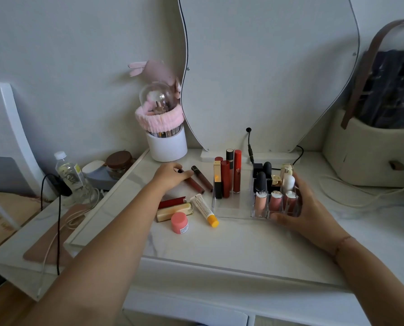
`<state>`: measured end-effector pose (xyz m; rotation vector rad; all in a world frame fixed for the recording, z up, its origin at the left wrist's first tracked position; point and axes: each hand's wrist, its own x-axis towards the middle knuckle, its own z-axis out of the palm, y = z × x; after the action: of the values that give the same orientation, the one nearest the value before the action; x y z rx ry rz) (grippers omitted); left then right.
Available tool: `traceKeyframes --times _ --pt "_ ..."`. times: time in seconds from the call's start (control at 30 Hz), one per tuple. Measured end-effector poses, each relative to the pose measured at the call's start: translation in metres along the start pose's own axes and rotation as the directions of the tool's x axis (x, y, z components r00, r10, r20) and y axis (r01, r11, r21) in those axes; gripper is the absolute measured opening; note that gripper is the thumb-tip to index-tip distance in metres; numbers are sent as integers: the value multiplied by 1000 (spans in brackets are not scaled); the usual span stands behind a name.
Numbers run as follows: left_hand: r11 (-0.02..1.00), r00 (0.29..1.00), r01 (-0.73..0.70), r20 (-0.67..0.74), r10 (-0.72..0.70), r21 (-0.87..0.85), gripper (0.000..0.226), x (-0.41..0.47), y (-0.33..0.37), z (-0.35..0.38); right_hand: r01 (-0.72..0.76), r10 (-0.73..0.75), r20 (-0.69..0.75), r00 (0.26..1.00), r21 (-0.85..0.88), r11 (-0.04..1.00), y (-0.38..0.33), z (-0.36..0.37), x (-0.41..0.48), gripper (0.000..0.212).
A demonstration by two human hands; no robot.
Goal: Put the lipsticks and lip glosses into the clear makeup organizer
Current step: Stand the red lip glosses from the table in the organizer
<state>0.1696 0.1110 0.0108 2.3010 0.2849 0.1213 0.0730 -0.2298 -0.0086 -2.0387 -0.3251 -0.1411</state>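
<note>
Clear makeup organizer [234,209] sits on the white marble-look bench [231,241], right of centre, just in front of the mirror base [250,157]. Its left compartment holds tall tubes upright: a gold-and-black lipstick [217,182], a dark red lipstick [225,178], a red lip gloss [237,171], a black-capped tube [229,156] behind. Right side, small cells: three pink lip glosses [275,202] in the near row, black bullet lipsticks [260,178] and gold-capped ones [276,180] farther back.

Right hand [306,208] wraps the organizer's near right corner, thumb on the near wall, fingers along the right wall; clamped on the organizer.

Left hand [170,176] reaches to the far left of the loose items, fingers curled down onto a dark brown lip gloss [191,182] lying flat; its cap end is under the fingers. Cannot tell whether the grip is fully closed. A second brown lip gloss [202,177] lies just beside it, to the right, also flat.

Loose on the bench, nearer: a red lipstick [172,202] on its side, a cream-and-gold tube [175,211] touching it, a pink jar [180,222], a white squeeze tube with yellow cap [204,209] beside the organizer's left wall.

Far left: white brush holder with clear dome and pink headband [164,128]. Off the bench, left: water bottle [70,172], brown-lidded jar [120,162]. Far right: beige bag [372,147].
</note>
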Motion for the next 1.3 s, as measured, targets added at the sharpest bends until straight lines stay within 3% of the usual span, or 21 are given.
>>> traceKeyframes --times 0.5,0.73,0.93,1.07,1.17,1.3 --pt "979 998 52 34 -47 -198 47 -1 -3 -11 23 -23 8 1000 15 1000 0 0 0 104" --pt "849 998 58 59 -31 -525 42 -11 9 -16 8 -8 -9 1000 -51 999 2 0 0 105" --pt "731 977 -204 -181 112 -651 29 -32 40 -34 4 -4 -8 1000 -37 999 1 -1 0 104" --pt "615 883 -468 -365 295 -635 24 -59 85 -54 -2 1 -12 1000 -33 999 0 0 -1 103" --pt "530 810 -577 -350 471 -622 24 -79 123 -53 2 -2 -10 1000 -11 1000 -1 0 -2 101" --pt "611 754 -640 -231 615 -466 26 -89 154 -30 0 0 -8 1000 3 1000 -4 0 -3 101"
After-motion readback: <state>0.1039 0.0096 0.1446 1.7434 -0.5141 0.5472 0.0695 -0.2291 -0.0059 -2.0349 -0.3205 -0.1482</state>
